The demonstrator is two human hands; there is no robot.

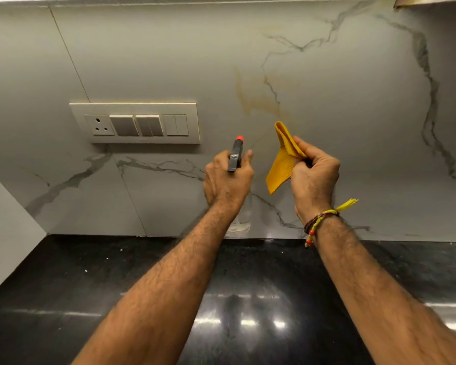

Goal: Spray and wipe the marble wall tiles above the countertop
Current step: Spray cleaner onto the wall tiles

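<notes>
Head view, facing wall (pixel 327 75) closely

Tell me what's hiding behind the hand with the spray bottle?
Behind the left hand you can see the clear spray bottle and the marble wall tiles. The hand's fingers cover the bottle's trigger and neck.

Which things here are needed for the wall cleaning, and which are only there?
For the job: spray bottle in left hand; yellow cloth in right hand; marble wall tiles.
Only there: switch panel; black countertop; wrist threads.
</notes>
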